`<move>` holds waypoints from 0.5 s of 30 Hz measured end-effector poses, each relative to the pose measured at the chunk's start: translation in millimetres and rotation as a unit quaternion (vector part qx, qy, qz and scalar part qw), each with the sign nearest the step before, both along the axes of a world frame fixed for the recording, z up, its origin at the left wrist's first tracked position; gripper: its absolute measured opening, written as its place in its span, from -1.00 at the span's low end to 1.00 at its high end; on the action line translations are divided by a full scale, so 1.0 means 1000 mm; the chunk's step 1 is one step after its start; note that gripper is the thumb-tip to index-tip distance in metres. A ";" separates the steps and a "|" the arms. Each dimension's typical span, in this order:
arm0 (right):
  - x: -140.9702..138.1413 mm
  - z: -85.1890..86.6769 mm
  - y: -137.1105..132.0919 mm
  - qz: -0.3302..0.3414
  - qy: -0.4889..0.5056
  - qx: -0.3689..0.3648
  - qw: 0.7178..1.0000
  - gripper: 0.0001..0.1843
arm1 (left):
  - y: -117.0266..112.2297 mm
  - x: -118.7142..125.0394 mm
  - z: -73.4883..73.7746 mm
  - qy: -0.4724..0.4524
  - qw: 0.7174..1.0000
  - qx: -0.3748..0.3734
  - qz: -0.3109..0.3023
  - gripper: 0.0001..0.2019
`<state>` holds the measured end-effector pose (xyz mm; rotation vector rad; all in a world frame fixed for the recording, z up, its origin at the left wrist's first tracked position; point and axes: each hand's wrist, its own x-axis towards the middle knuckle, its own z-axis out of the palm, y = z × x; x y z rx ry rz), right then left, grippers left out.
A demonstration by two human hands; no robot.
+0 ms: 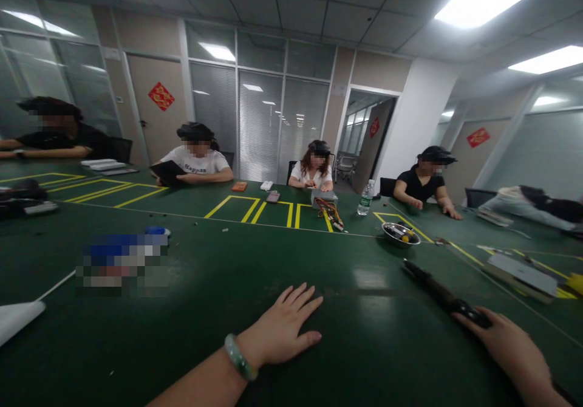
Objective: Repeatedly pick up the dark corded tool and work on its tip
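Note:
My left hand point(289, 325) lies flat on the green tabletop point(355, 352), palm down with fingers spread, and holds nothing. A green bangle point(240, 357) circles that wrist. At the right, my right hand point(510, 340) is closed around the near end of a long dark rod-shaped object point(439, 291). Its near end is rounded and glossy, and its narrow tip points away to the left. I cannot make out its exact kind. Beyond that tip stands a metal bowl point(387, 232) with small black and yellow items inside.
Several people sit across the table. A water bottle point(365, 199) stands near a grey metal box point(324, 198) with bundled wires point(331, 212). Yellow tape point(291, 214) marks rectangles. A flat pale box point(521, 276) lies at right, a blurred blue package point(122, 252) at left.

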<state>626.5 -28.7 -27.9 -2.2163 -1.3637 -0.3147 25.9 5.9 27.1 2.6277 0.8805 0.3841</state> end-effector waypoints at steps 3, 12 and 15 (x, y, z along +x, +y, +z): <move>-0.067 0.015 0.007 0.073 0.025 -0.063 0.995 -0.28 | -0.001 0.000 -0.003 -0.009 1.000 0.027 0.010 -0.31; -0.304 0.044 0.059 0.324 -0.001 -0.061 0.944 -0.49 | -0.004 0.002 -0.005 -0.048 0.992 0.106 0.047 -0.19; -0.374 0.044 0.074 0.398 -0.011 -0.072 0.915 -0.53 | -0.002 0.003 -0.003 -0.081 0.982 0.145 0.092 -0.27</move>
